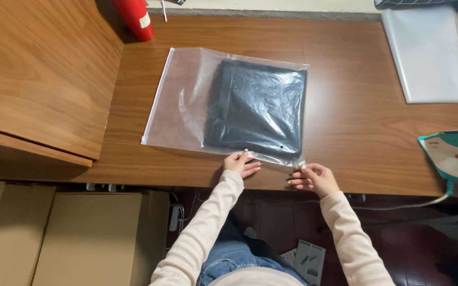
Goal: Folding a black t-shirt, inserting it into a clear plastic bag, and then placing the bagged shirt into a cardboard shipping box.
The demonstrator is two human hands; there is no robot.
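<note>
Head view: a clear plastic zip bag (186, 100) lies flat on the brown wooden table (356, 132), with a folded black garment (258, 108) inside it, pushed toward the right end. The bag's near edge runs just ahead of both hands. The left hand (241, 163) rests at that edge below the garment's near side, its fingers (251, 168) pressed together and flat against the film. The right hand (314, 177) sits at the bag's near right corner, its fingers (299, 166) pinching a small white tab or slider there; I cannot tell which.

The risks, as I judge them: the film is slick and loose, so a pull at the corner could drag the whole bag across the table if the left fingers lift. The garment sits close to the near edge, so fabric could catch in the seal. To the right of the right fingers, well apart, a teal and white iron (454, 156) stands at the table's edge, its cord hanging down.
</note>
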